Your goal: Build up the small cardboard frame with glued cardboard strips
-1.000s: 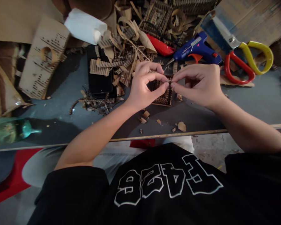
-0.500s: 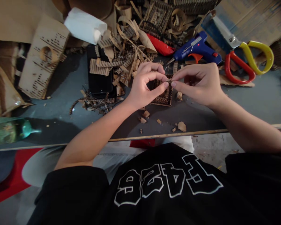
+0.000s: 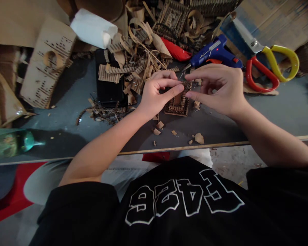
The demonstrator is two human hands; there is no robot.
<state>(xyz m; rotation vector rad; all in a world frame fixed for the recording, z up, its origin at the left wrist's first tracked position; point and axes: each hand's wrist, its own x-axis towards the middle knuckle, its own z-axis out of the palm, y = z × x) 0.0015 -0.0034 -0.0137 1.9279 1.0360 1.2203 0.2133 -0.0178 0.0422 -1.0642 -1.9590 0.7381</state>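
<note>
My left hand (image 3: pixel 160 90) is closed, thumb and forefinger tips nearly together over the far part of a small rectangular corrugated cardboard piece (image 3: pixel 178 102). What the pinch holds, if anything, is too small to make out. Just to the right, my right hand (image 3: pixel 218 87) has its thumb and fingers apart with nothing seen between them. The cardboard piece lies on the dark table, with ridged strips set as a frame around a flat brown middle. Its upper left part is hidden by my left hand. Beyond my right hand lies a blue glue gun (image 3: pixel 214 53), its tip pointing left.
Scissors (image 3: pixel 263 73) with red and yellow handles lie at the right. A black phone (image 3: pixel 109 85) sits under cardboard scraps (image 3: pixel 133 68). A red-handled tool (image 3: pixel 176 49) rests at the back. A green bottle (image 3: pixel 12 141) lies at the left edge, near slotted cardboard (image 3: pixel 47 61).
Both hands were pinching together at one small spot above the cardboard piece. My right thumb and fingers have spread and drawn slightly apart from my left hand, uncovering more of the piece.
</note>
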